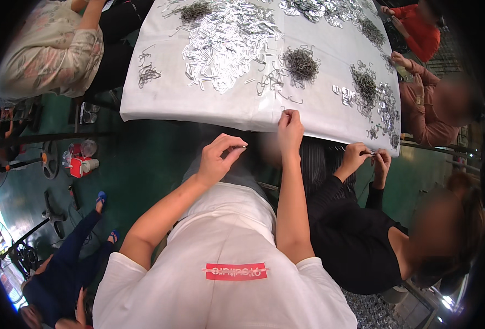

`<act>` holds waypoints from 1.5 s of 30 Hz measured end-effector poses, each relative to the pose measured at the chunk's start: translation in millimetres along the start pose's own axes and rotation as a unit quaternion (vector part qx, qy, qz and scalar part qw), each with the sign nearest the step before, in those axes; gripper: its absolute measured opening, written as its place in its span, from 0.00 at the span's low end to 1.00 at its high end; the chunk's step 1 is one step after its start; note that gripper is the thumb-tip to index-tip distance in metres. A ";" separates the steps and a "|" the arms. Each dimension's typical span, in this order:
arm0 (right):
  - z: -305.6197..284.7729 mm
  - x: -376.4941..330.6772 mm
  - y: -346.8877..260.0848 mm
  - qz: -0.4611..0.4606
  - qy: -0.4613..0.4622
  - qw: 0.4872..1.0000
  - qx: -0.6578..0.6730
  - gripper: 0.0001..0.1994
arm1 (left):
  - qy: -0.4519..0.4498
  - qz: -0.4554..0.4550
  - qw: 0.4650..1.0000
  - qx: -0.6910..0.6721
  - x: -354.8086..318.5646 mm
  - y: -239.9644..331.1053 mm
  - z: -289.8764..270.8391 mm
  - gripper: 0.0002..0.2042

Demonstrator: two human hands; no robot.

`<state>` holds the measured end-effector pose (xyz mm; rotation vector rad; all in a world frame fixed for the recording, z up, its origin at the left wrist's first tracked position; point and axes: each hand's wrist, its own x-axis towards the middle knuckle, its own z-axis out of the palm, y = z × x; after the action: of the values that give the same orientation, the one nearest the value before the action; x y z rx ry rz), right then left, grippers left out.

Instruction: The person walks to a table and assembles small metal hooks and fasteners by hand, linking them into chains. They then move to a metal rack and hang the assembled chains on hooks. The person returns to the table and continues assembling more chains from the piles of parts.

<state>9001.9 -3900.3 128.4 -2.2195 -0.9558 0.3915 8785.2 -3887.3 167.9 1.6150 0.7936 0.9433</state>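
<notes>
My left hand (220, 156) is off the table's near edge, thumb and fingers pinched on a small light-coloured piece whose tip just shows; its kind is too small to tell. At the edge itself, my right hand (290, 130) has its fingers pressed together, with what looks like a thin bent wire end at the fingertips. Beyond it on the white-covered table (198, 107) lie loose wire hooks (272, 81), beside a dense dark heap of wire hooks (300, 64). Farther left spreads a large pile of small shiny metal strips (226, 46).
To the right, a co-worker in black (357, 236) handles a small part at the table corner. Others in pink (431, 109) and red (422, 33) sit along the right side. A person in a floral top (50, 52) is at the left. More hooks (364, 85) lie right.
</notes>
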 end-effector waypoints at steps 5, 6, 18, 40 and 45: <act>16.1 23.8 42.3 -0.098 0.089 0.971 -0.199 0.06 | 0.002 -0.001 1.000 0.002 2.1 -3.1 1.9 0.07; 19.4 24.9 47.8 -0.121 0.102 0.965 -0.210 0.06 | 0.003 -0.004 1.000 0.006 2.6 -3.8 2.3 0.07; 31.6 32.1 63.2 -0.257 0.111 0.910 -0.305 0.07 | -0.016 -0.021 1.000 -0.017 16.6 -9.1 6.4 0.08; -8.6 20.9 35.7 0.176 -0.014 0.886 0.429 0.10 | -0.014 -0.018 1.000 -0.018 5.5 -5.1 10.2 0.07; -6.2 20.9 50.2 0.147 0.004 0.915 0.375 0.15 | -0.009 -0.010 1.000 -0.022 3.2 -3.8 11.2 0.07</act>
<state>9045.7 -3913.0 98.1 -1.6330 -0.3528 0.7433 8796.5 -3888.7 163.2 1.5735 0.7705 0.9245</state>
